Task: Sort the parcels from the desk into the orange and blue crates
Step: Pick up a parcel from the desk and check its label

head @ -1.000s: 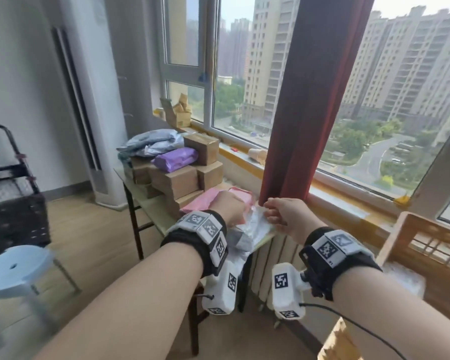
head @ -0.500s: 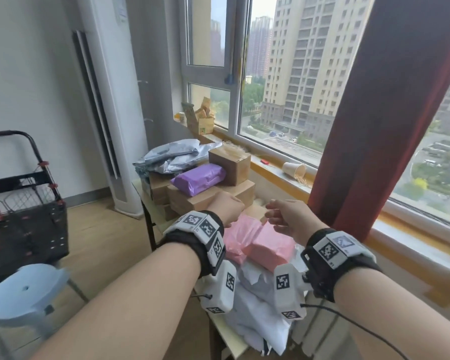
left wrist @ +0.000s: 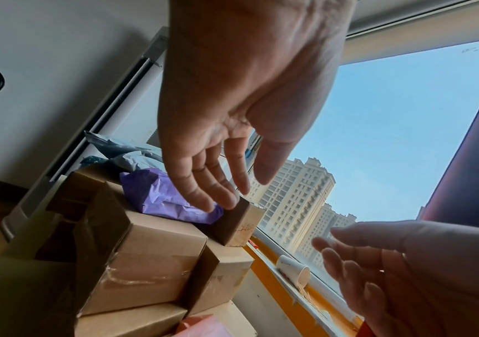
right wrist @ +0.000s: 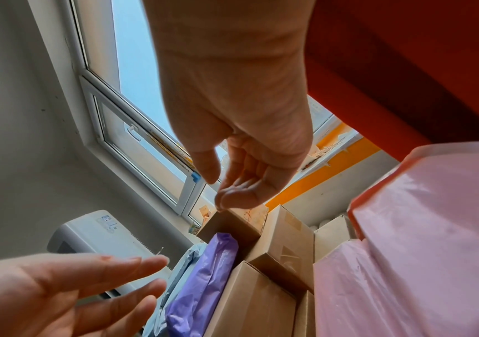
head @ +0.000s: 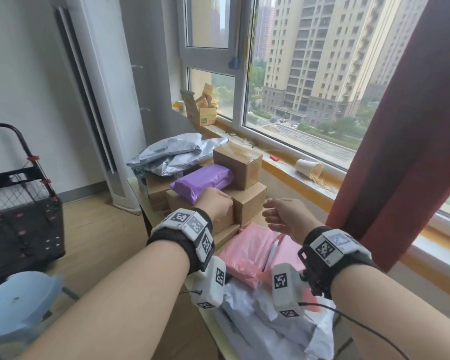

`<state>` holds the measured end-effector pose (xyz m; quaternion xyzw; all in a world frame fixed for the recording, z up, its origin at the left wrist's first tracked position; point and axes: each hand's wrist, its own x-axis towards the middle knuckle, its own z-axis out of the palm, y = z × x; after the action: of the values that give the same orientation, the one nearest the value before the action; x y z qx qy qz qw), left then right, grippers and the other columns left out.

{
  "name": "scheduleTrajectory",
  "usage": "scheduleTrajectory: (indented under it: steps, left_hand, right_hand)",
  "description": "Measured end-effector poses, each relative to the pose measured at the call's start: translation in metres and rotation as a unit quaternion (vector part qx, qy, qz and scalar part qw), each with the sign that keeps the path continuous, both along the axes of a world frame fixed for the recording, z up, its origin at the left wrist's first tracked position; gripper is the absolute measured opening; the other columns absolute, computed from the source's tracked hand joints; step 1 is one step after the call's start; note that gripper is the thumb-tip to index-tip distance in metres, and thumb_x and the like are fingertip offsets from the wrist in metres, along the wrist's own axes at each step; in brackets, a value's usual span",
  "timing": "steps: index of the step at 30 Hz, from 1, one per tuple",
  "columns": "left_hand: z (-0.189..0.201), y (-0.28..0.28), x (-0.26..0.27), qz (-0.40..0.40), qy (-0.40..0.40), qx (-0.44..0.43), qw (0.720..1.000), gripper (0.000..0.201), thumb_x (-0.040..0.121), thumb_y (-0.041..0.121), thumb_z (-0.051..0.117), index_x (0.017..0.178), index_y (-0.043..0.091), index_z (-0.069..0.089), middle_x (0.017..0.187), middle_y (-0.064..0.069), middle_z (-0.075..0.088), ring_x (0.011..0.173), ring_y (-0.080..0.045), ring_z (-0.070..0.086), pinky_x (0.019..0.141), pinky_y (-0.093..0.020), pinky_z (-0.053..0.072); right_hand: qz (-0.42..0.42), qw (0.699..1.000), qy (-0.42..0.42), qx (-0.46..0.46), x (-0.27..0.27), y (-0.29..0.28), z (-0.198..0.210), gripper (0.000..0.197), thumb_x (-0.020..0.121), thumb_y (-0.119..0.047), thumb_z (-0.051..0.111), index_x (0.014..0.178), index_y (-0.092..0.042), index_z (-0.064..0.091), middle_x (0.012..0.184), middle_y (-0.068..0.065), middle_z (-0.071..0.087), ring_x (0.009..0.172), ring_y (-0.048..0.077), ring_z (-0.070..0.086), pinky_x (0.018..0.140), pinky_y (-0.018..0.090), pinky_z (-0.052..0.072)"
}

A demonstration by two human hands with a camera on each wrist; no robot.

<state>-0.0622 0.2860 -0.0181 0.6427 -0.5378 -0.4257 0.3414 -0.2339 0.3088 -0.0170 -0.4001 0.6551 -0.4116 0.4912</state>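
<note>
both hands seen loose, empty: left hand (head: 216,207) fingers extended near purple parcel (head: 202,180); right hand (head: 287,216) relaxed above pink parcels (head: 247,253) on bench.

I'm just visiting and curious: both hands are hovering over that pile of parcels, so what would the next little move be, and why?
Probably a short reach forward to close both hands on the purple parcel. The left hand and right hand are both open and empty, and the left fingers already hover just over it, on top of the cardboard boxes.
</note>
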Motion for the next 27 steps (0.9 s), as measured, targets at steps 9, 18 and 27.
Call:
scheduleTrajectory:
  steps: [9,18,27]
  left_hand:
    - [0.011,-0.094,0.010,-0.034,-0.003,-0.021,0.999,0.028,0.085,0.002,0.056,0.062,0.017,0.057,0.062,-0.007,0.053,0.070,-0.027,0.049,0.068,-0.033,0.041]
    - [0.033,-0.192,0.020,-0.045,-0.014,-0.061,0.997,0.020,0.087,0.006,0.057,0.073,0.020,0.053,0.103,-0.016,0.064,0.100,-0.031,0.060,0.093,-0.043,0.052]
    - [0.018,-0.251,0.024,-0.053,-0.049,-0.056,0.996,0.054,0.083,0.016,0.057,0.135,0.017,0.042,0.132,-0.012,0.049,0.114,-0.031,0.054,0.099,-0.040,0.046]
  right_hand:
    - [-0.037,0.999,0.012,-0.007,0.012,-0.073,0.006,0.024,0.101,-0.019,0.055,0.113,-0.001,0.064,0.089,0.013,0.064,0.072,0.020,0.062,0.058,0.026,0.050]
    - [-0.096,0.995,0.014,-0.011,0.031,-0.150,0.016,0.022,0.101,-0.020,0.054,0.113,-0.003,0.062,0.099,0.015,0.065,0.085,0.024,0.065,0.063,0.028,0.053]
    - [-0.155,0.988,0.018,0.002,0.044,-0.191,0.000,0.033,0.100,-0.020,0.057,0.129,-0.007,0.052,0.122,0.013,0.057,0.110,0.026,0.057,0.082,0.039,0.058]
